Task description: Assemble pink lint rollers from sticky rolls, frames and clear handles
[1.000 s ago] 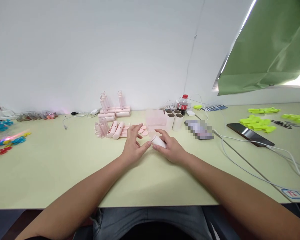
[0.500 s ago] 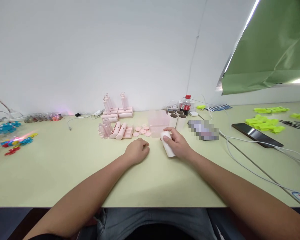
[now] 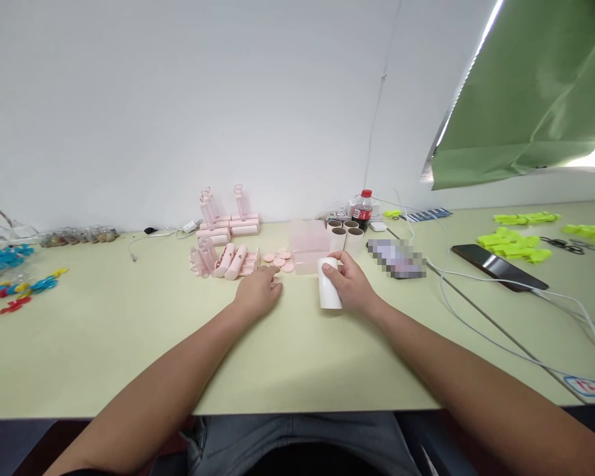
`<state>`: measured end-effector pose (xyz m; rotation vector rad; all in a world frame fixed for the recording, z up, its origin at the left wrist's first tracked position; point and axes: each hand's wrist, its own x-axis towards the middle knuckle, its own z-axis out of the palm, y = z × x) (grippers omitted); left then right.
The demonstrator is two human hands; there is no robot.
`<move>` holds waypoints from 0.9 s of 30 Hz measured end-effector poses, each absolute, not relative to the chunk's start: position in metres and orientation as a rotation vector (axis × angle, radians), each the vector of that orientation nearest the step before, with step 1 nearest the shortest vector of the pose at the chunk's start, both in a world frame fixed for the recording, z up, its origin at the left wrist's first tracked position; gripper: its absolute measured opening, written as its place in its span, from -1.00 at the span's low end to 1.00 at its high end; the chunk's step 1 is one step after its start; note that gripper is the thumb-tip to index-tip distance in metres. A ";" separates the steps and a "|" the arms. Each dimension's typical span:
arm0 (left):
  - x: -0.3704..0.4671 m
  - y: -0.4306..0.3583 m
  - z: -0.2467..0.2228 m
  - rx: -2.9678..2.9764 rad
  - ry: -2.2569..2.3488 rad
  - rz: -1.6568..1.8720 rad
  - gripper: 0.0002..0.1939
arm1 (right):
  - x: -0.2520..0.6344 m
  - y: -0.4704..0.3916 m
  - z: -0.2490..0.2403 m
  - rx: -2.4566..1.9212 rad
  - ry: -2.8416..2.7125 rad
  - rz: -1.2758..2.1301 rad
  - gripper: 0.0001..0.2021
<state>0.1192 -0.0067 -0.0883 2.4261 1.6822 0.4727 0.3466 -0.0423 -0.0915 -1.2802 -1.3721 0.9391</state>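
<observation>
My right hand point(image 3: 351, 285) is closed around a white cardboard tube point(image 3: 330, 287), held almost upright above the table. My left hand point(image 3: 258, 291) has its fingers stretched forward, thumb apart, just in front of several flat pink discs point(image 3: 287, 268); no object shows in it, though its fingertips are partly hidden. Left of the discs lie pink cylindrical cases point(image 3: 235, 262) and an open pink tray-like part point(image 3: 250, 263). Clear pink tubes point(image 3: 207, 254) stand beside them. Behind the white tube sits a translucent pink box point(image 3: 310, 246).
Several white tubes with brown insides point(image 3: 356, 241) stand by a cola bottle point(image 3: 362, 210). To the right lie a blurred-out object point(image 3: 396, 258), a black phone point(image 3: 498, 266), cables and yellow-green pieces point(image 3: 515, 244). More pink cases point(image 3: 244, 226) are near the wall. Colourful pieces point(image 3: 42, 284) lie at left.
My left hand has moved forward and left to the pink discs, its fingers reaching out. The white tube in my right hand has turned more upright. The view has shifted slightly.
</observation>
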 end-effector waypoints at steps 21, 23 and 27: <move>0.117 -0.022 -0.084 2.083 1.199 0.665 -0.59 | 0.343 -0.039 -0.085 -1.115 -1.044 1.117 -0.55; 0.117 -0.022 -0.085 2.044 1.135 0.714 -0.55 | 0.343 -0.040 -0.084 -1.100 -1.032 1.158 -0.57; 0.119 -0.022 -0.087 1.973 1.011 0.822 -0.61 | 0.342 -0.041 -0.083 -1.080 -0.989 1.203 -0.62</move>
